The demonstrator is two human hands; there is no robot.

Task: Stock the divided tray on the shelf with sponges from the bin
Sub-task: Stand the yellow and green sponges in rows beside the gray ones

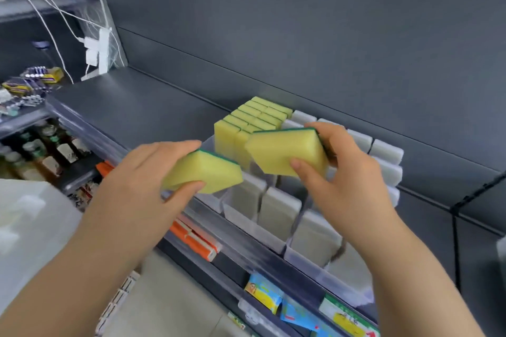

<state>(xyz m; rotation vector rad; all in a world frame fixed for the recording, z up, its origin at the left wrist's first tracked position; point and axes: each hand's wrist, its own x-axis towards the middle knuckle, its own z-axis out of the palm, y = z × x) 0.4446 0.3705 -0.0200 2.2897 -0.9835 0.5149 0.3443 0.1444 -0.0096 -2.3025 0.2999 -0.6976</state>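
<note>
1. Your left hand (147,172) pinches a yellow sponge (204,172); right hand (347,175) grips a second sponge (284,152); both over the divided tray (275,241) on the shelf (131,107).
2. Clear plastic lanes: yellow row (247,119) rear-left, grey blocks (279,212) alongside.

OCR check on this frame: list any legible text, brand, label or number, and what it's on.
No text here reads clearly.
Blue-and-yellow packets on the lower shelf: printed, too blurred to read.
Green-and-white packet beside them: printed, blurred.
Purple-and-yellow packs at far left: too small and blurred.
Left sponge in the left hand, right sponge in the right hand: no print visible.
</note>
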